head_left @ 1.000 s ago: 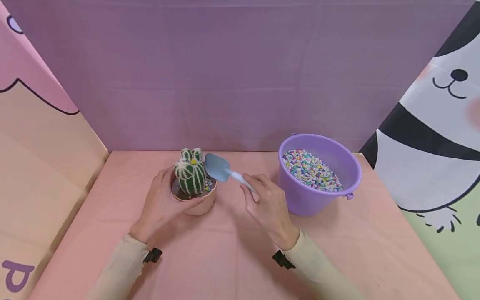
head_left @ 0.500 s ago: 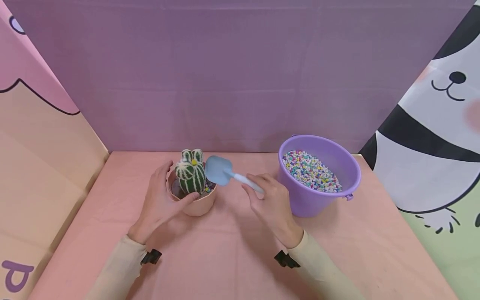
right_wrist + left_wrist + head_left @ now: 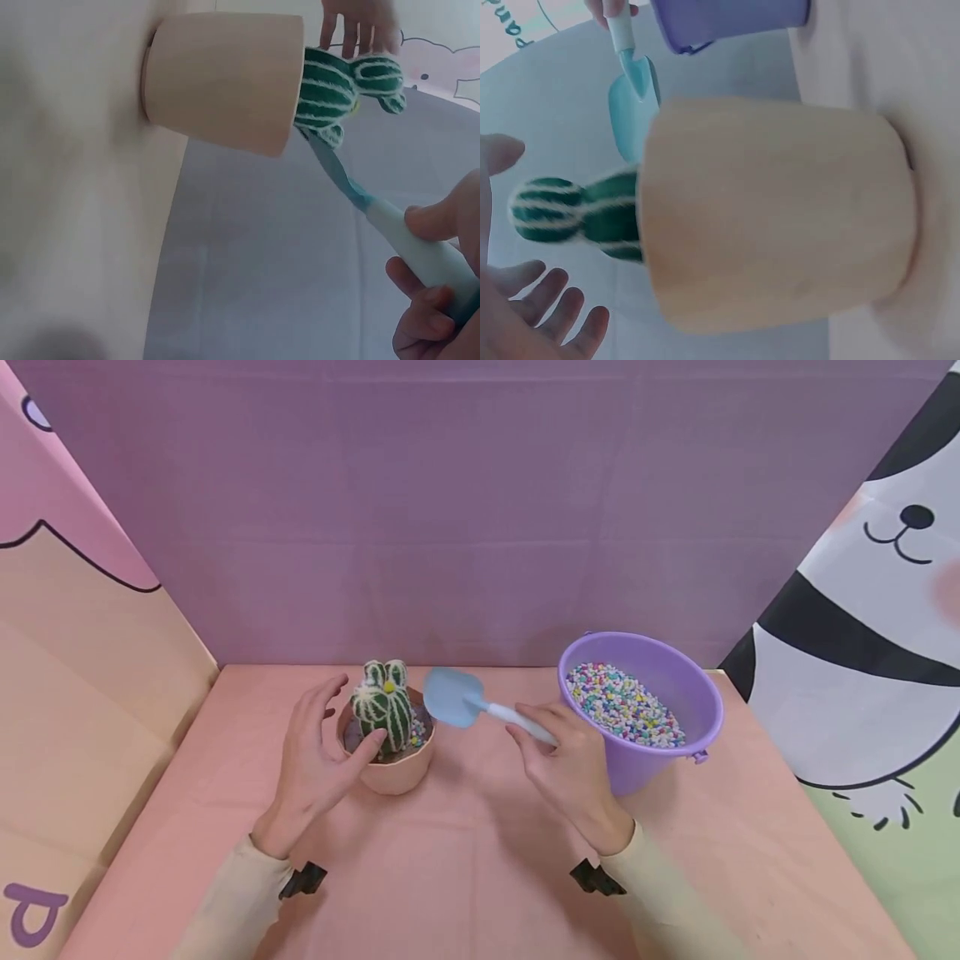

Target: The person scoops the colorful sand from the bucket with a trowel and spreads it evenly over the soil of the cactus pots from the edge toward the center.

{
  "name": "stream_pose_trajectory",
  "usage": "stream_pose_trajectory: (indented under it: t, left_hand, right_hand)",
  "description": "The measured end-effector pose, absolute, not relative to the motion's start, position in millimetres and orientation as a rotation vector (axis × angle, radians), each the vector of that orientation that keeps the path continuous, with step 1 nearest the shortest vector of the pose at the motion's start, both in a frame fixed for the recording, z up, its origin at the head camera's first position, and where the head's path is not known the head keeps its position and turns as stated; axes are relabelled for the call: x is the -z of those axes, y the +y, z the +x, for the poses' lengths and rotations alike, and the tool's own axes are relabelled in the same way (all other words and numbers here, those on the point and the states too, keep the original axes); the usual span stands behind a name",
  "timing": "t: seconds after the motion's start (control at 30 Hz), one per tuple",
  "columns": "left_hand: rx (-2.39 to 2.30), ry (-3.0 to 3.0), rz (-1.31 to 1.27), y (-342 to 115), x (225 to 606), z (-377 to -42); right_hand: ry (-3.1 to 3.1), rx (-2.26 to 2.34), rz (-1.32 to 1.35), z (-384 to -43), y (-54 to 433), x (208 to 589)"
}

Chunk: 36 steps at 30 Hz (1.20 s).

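Note:
A green knitted cactus (image 3: 386, 718) with white stripes stands in a round peach flower pot (image 3: 397, 775). Some coloured pellets (image 3: 417, 732) lie inside the pot, beside the cactus. My left hand (image 3: 311, 760) hovers at the pot's left with fingers spread; the left wrist view shows those fingers (image 3: 562, 311) apart from the pot wall. With thumb and fingers, my right hand (image 3: 570, 764) grips the white handle of a small blue trowel (image 3: 453, 697). The trowel's blade is in the air just right of the cactus and pot, with no pellets visible on it.
On the right stands a purple bucket (image 3: 641, 693), partly filled with multicoloured pellets (image 3: 622, 706), close behind my right hand. A pink cloth (image 3: 465, 893) covers the table. Behind it rises a purple backdrop (image 3: 480, 527), with printed panels at both sides.
My left hand has let go of the pot and risen slightly, its fingers spreading. The right hand has drawn the trowel rightward, away from the cactus. Pot and bucket stay put.

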State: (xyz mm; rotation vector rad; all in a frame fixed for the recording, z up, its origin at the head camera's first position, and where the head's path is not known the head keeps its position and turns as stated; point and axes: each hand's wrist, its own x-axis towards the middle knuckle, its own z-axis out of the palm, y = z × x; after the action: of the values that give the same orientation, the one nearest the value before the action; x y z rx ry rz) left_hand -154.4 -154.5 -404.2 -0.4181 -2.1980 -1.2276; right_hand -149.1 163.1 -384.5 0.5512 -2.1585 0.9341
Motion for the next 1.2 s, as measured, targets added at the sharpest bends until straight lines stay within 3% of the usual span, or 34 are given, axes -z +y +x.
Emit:
stream_pose_trajectory:
  t: [1.2]
  left_hand:
    - [1.188,-1.84,-0.741,-108,357,-130]
  right_hand:
    - [-2.145,-1.027,0.449,-144,215,353]
